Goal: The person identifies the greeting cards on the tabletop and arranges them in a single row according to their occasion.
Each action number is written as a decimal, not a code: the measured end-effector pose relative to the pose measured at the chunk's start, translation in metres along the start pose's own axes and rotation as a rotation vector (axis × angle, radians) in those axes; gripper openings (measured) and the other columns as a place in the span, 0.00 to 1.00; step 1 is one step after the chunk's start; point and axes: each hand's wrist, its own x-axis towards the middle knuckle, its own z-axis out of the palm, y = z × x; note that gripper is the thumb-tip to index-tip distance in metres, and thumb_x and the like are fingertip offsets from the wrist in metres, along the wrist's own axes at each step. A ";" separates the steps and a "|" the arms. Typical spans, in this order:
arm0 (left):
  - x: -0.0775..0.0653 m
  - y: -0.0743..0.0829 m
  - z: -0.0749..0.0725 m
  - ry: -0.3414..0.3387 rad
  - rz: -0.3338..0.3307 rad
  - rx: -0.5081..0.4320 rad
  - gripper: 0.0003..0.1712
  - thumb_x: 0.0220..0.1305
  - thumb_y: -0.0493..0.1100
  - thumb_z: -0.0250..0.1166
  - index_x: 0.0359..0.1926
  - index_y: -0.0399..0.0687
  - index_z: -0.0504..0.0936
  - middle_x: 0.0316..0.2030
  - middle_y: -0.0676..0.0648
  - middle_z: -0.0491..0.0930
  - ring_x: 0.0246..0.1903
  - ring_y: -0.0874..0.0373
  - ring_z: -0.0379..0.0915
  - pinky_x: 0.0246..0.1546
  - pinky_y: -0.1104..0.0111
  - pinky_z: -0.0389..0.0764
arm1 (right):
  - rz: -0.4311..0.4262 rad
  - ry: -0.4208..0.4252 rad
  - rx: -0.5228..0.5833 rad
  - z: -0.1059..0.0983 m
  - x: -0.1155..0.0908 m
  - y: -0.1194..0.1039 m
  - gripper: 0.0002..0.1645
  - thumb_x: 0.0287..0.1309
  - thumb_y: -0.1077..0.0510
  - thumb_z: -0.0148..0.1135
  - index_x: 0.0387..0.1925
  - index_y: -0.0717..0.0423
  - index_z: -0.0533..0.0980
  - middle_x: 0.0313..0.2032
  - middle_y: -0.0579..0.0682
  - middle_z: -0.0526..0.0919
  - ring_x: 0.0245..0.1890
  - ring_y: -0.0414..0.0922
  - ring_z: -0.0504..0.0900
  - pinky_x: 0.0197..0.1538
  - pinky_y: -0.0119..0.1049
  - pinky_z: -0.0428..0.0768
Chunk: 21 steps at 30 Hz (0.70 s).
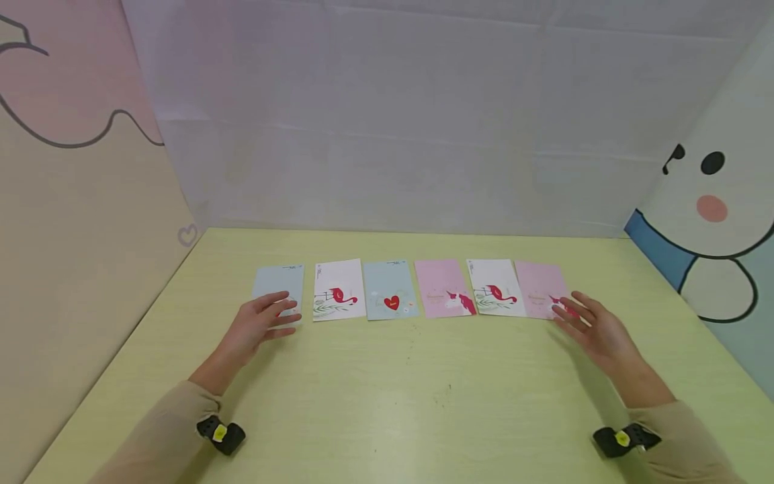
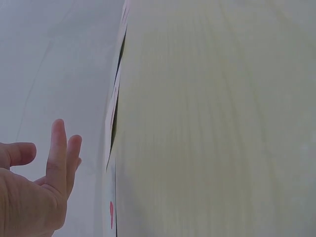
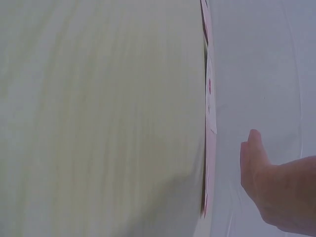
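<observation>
Cards (image 1: pixel 390 282), six in a row on the table (image 1: pixel 417 430) | long axes away from us | our left hand (image 1: pixel 249 329) nearest blue end card (image 1: pixel 277 278), right hand (image 1: pixel 607 338) nearest pink end card (image 1: pixel 537 277) | both loosely spread, empty

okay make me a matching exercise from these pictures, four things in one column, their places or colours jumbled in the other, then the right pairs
1. Left hand
2. Tabletop
3. Red-heart card
4. Right hand

A. Between a white flamingo card and a pink unicorn card
B. Overlapping, in the head view, the row's rightmost card
C. Pale yellow-green
D. Overlapping, in the head view, the row's leftmost card

Pairs: 1-D, 2-C, 3-A, 4-B
</observation>
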 end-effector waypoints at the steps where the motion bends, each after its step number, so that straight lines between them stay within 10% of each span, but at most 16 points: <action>1: 0.001 -0.001 0.002 -0.003 -0.006 0.005 0.30 0.66 0.42 0.49 0.62 0.29 0.52 0.56 0.29 0.60 0.49 0.43 0.68 0.39 0.65 0.75 | 0.012 0.010 -0.015 0.002 0.001 0.001 0.15 0.64 0.55 0.44 0.50 0.54 0.57 0.38 0.52 0.77 0.41 0.49 0.78 0.50 0.41 0.70; 21: 0.015 -0.003 0.037 -0.061 -0.038 -0.008 0.27 0.64 0.39 0.52 0.60 0.29 0.57 0.54 0.31 0.65 0.45 0.46 0.72 0.37 0.64 0.76 | 0.108 0.011 -0.239 0.041 0.016 0.026 0.26 0.63 0.56 0.47 0.58 0.61 0.53 0.39 0.48 0.77 0.42 0.45 0.77 0.51 0.39 0.68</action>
